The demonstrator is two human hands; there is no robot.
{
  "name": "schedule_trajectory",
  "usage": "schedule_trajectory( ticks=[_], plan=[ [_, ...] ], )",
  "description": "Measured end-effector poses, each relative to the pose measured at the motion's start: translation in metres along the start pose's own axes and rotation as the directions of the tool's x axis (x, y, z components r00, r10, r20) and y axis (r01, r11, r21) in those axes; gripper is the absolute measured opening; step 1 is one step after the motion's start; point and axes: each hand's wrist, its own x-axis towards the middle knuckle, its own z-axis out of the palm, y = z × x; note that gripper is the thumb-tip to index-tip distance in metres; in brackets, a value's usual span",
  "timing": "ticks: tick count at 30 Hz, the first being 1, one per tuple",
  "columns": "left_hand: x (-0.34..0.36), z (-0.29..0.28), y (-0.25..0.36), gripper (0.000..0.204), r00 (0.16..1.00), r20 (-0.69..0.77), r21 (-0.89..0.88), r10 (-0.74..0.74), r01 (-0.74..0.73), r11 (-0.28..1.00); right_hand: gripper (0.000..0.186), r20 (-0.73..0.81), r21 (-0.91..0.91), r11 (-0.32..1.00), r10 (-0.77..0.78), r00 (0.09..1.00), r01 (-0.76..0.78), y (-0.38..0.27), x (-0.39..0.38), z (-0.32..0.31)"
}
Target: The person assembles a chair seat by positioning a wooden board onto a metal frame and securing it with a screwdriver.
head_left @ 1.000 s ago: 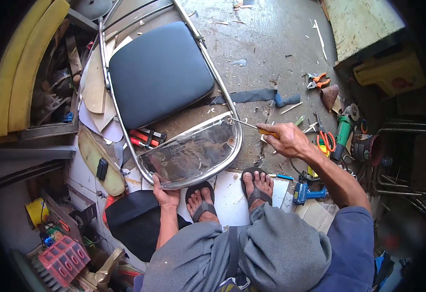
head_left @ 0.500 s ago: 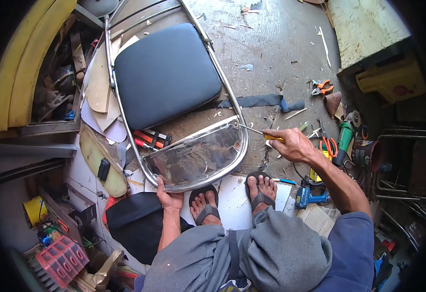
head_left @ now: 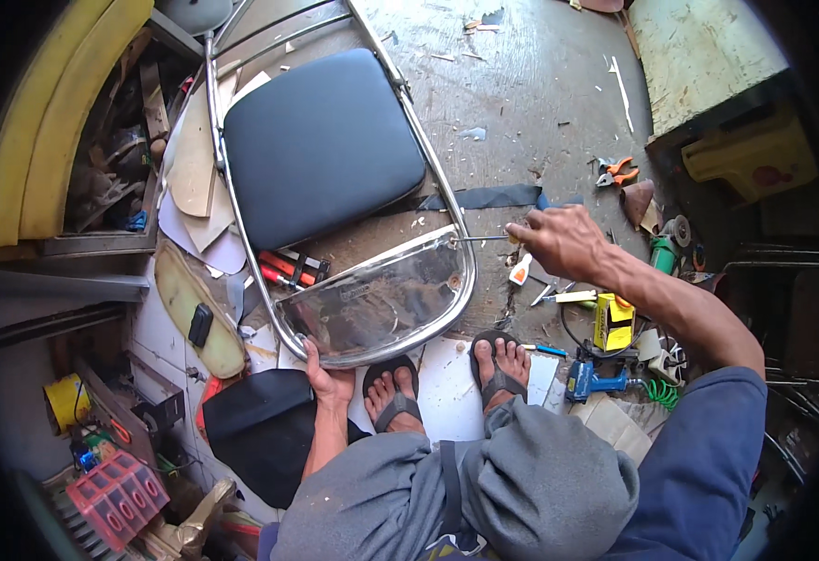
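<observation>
A folding chair lies before me, with a chromed tube frame (head_left: 438, 178) and a black padded seat (head_left: 323, 148). Across the near end of the frame sits a bare metal back panel (head_left: 372, 292), worn and stained. My right hand (head_left: 568, 245) is closed round the handle of a screwdriver (head_left: 489, 238); its shaft runs level to the panel's upper right corner, where the tip meets a fixing point. The fingers mostly cover the handle. At the lower left bend of the tube, my left hand (head_left: 329, 379) grips the chair frame, thumb on top.
Orange-handled pliers (head_left: 617, 172) lie on the floor at the right, with a green angle grinder (head_left: 668, 245), a yellow box (head_left: 613, 323) and a blue air tool (head_left: 596, 381) nearer. Red-handled clamps (head_left: 288, 269) lie under the chair. Black fabric (head_left: 265, 421) is beside my left hand.
My right hand has turned and risen slightly, elbow swinging outward to the right. The screwdriver now lies more level, its tip still at the panel corner. My left hand stays on the frame.
</observation>
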Motion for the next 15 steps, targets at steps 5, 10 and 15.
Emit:
schedule_trajectory(
  ticks=[5, 10, 15],
  plan=[
    [0.000, -0.003, -0.003, 0.057, 0.998, -0.055, 0.031, 0.002, -0.001, 1.000, 0.024, 0.246, -0.167, 0.977, 0.171, 0.954, -0.132, -0.001, 0.008, -0.002],
    [-0.008, -0.010, -0.003, 0.055, 0.999, -0.023, -0.014, -0.034, 0.034, 0.999, 0.024, 0.025, -0.184, 0.973, 0.143, 0.989, -0.137, -0.014, 0.021, 0.001],
    [0.008, -0.027, 0.000, 0.050, 0.999, -0.049, -0.004, -0.022, 0.021, 1.000, 0.013, 0.068, -0.098, 0.986, 0.140, 0.988, -0.133, -0.018, 0.027, 0.007]
  ],
)
